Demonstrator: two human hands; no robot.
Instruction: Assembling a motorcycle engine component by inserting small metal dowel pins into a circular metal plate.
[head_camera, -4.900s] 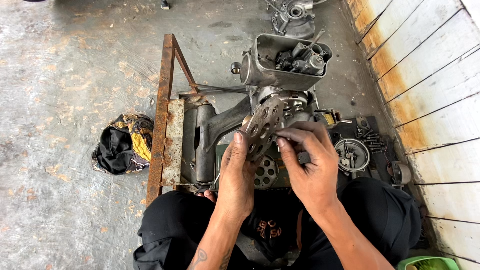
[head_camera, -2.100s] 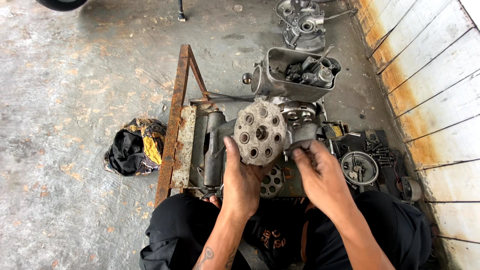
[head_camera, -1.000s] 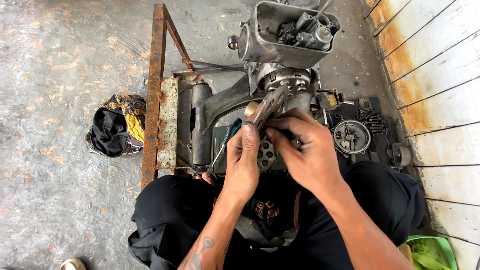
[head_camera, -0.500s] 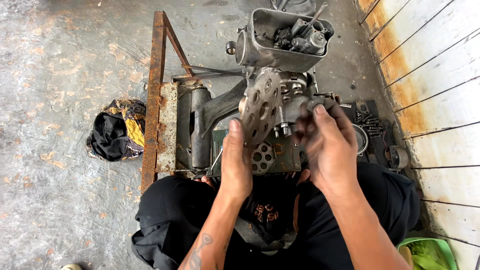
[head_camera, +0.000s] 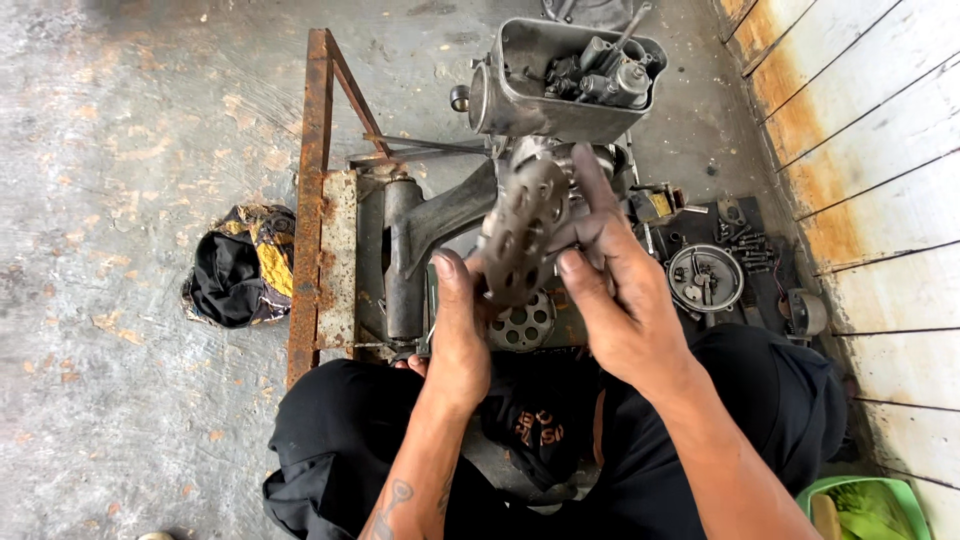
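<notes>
Perforated metal disc (head_camera: 522, 240): you gripped it with left hand (head_camera: 460, 330) and right hand (head_camera: 615, 290), above the rusty frame's (head_camera: 308, 200) right side.

No packages, labels, signs or screens show anywhere among the engine parts (head_camera: 560, 90) on the floor.

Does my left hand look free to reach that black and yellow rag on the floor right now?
Probably not straight away: the left hand is gripping the perforated metal disc, and the rusty frame lies between it and the rag.
</notes>
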